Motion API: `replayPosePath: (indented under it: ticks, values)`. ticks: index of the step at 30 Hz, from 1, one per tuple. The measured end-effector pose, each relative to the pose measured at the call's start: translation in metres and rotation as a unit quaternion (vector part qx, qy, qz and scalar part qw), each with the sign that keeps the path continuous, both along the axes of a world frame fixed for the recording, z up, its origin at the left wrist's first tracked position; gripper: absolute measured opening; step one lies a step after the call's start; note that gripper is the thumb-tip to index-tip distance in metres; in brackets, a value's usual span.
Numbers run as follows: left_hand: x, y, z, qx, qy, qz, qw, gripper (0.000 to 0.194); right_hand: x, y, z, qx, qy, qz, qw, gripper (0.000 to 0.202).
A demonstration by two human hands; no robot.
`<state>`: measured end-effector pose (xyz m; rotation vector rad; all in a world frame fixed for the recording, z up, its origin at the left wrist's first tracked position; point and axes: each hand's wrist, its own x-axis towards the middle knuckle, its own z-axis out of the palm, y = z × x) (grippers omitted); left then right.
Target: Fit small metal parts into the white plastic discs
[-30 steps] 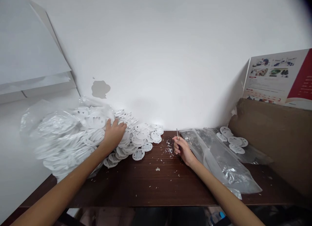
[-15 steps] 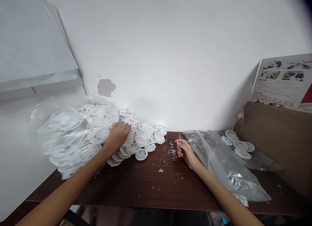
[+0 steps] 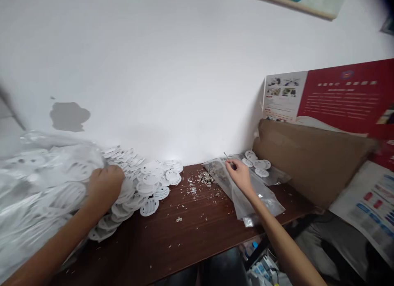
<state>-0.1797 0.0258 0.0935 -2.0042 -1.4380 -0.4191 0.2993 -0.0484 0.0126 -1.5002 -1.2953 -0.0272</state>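
Observation:
My left hand [image 3: 106, 185] is closed over the heap of white slotted plastic discs [image 3: 153, 179] on the left. Its fingertips are hidden, so whatever they grip cannot be made out. Beside that wrist, a clear plastic bag [image 3: 66, 158] full of the same discs slumps against the wall. My right hand [image 3: 239, 175] pinches a thin metal tool [image 3: 225, 155], its end pointing up; the exact kind is unclear. That hand is above a flat clear plastic bag [image 3: 246, 197]. Small metal pieces [image 3: 207, 178] spill near the bag's mouth.
Tiny white scraps and one small white part [image 3: 179, 219] lie on the dark wooden table [image 3: 172, 245]. Several loose discs [image 3: 257, 163] rest on plastic at the right, before a brown cardboard piece [image 3: 295, 154]. Behind stands a red printed board [image 3: 338, 97].
The view has turned to the right. My left hand's fingers, earlier stretched over the discs, are now curled in. My right hand has moved from the scraps to above the flat bag, still pinching the tool.

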Motion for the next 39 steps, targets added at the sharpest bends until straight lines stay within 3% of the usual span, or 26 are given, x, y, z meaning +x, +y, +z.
replayPosePath:
  ticks: [2, 4, 8, 11, 14, 17, 20, 22, 24, 25, 28, 30, 32, 35, 39]
  values:
    - [0.003, -0.004, -0.001, 0.011, -0.074, -0.035, 0.997, 0.019, 0.043, -0.007, 0.0, -0.051, -0.067, -0.108, 0.991, 0.033]
    - [0.01, -0.011, -0.002, 0.033, -0.128, -0.066, 0.989, 0.022, 0.08, -0.009, 0.0, -0.151, -0.082, -0.188, 0.967, 0.038]
    - [0.043, -0.029, -0.009, 0.053, -0.107, -0.129, 0.984, 0.044, 0.12, 0.005, -0.006, -0.283, -0.088, -0.188, 0.936, 0.029]
    - [0.08, -0.042, -0.029, 0.034, -0.07, -0.195, 0.978, 0.049, 0.123, 0.019, -0.013, -0.311, -0.093, -0.176, 0.929, 0.017]
    - [0.115, -0.056, -0.06, -0.025, -0.08, -0.263, 0.961, 0.047, 0.121, 0.024, -0.016, -0.301, -0.096, -0.189, 0.93, 0.018]
    - [0.131, -0.073, -0.086, -0.059, -0.111, -0.315, 0.941, 0.049, 0.115, 0.018, -0.015, -0.268, -0.103, -0.193, 0.938, 0.025]
    - [0.133, -0.087, -0.095, -0.111, -0.139, -0.347, 0.921, 0.05, 0.093, 0.007, -0.011, -0.221, -0.112, -0.172, 0.953, 0.035]
    - [0.133, -0.09, -0.094, -0.169, -0.196, -0.353, 0.899, 0.051, 0.063, 0.0, -0.009, -0.146, -0.105, -0.113, 0.977, 0.035]
    - [0.137, -0.085, -0.091, -0.245, -0.304, -0.341, 0.855, 0.054, 0.022, -0.007, -0.006, -0.054, -0.092, 0.012, 0.994, 0.033]
    - [0.141, -0.08, -0.09, -0.29, -0.37, -0.329, 0.819, 0.055, -0.001, -0.008, -0.005, -0.036, -0.091, 0.089, 0.991, 0.03]
    - [0.155, -0.054, -0.094, -0.388, -0.555, -0.321, 0.662, 0.056, -0.064, -0.003, 0.001, -0.031, -0.084, 0.287, 0.954, 0.03]
    - [0.163, -0.037, -0.102, -0.41, -0.637, -0.327, 0.565, 0.062, -0.09, 0.008, 0.003, -0.047, -0.103, 0.362, 0.925, 0.033]
    - [0.167, -0.024, -0.11, -0.404, -0.694, -0.322, 0.502, 0.064, -0.102, 0.022, 0.001, -0.049, -0.118, 0.397, 0.909, 0.034]
    - [0.169, -0.018, -0.119, -0.403, -0.725, -0.304, 0.468, 0.058, -0.102, 0.033, -0.008, -0.044, -0.117, 0.41, 0.904, 0.034]
    - [0.171, -0.022, -0.12, -0.425, -0.695, -0.295, 0.5, 0.052, -0.092, 0.028, -0.02, -0.082, -0.088, 0.382, 0.916, 0.036]
